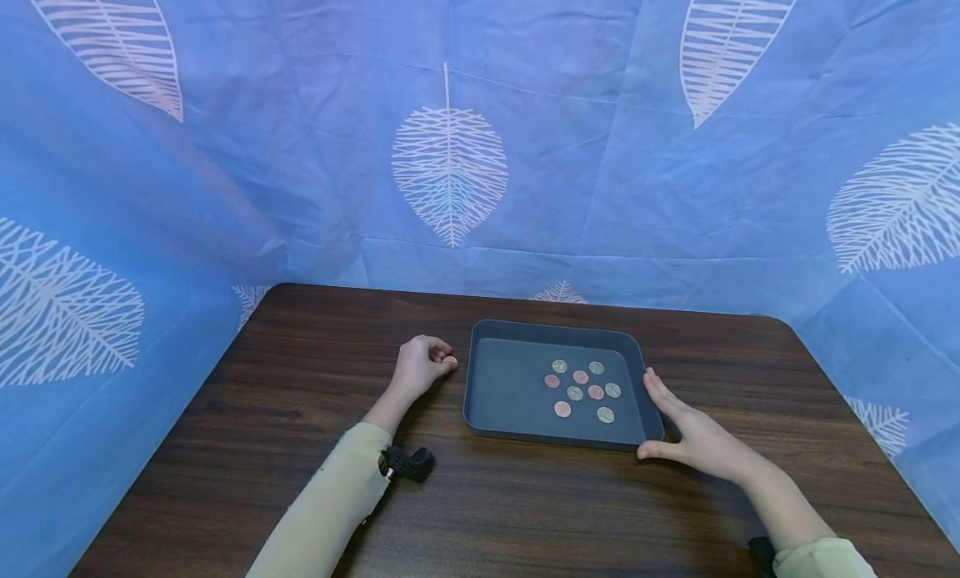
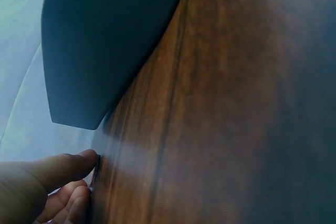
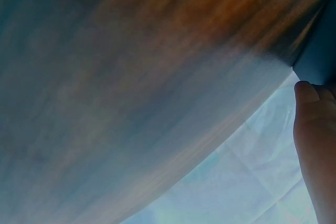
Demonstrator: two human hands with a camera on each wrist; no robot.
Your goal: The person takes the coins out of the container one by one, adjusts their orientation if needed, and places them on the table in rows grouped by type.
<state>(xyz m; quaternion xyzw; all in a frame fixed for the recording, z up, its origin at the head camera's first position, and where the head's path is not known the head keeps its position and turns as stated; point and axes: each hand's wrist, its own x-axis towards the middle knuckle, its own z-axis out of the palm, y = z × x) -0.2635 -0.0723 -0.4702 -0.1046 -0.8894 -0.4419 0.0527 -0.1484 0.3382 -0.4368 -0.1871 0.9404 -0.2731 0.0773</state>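
Left hand (image 1: 422,368) pinches a coin (image 1: 450,360), mostly hidden, between thumb and fingertips, just off the left edge of the tray (image 1: 510,386). Right hand (image 1: 693,436), fingers straight and thumb spread wide, touches its right edge and near right corner. Inside, nine loose coins (image 1: 574,393), silvery and reddish, lie toward the right edge. Under everything, the table (image 1: 300,378).

The area behind the table and to both sides is enclosed by hanging blue fabric with a creased surface (image 1: 315,161), on which large white skeletal leaves (image 1: 450,178) are printed. The cloth is crossed by straight fold lines, and its lower part is hidden by a dark brown wood-grain table with rounded far corners (image 1: 525,511). In the right wrist view, the tabletop is washed by a pale bluish sheen.
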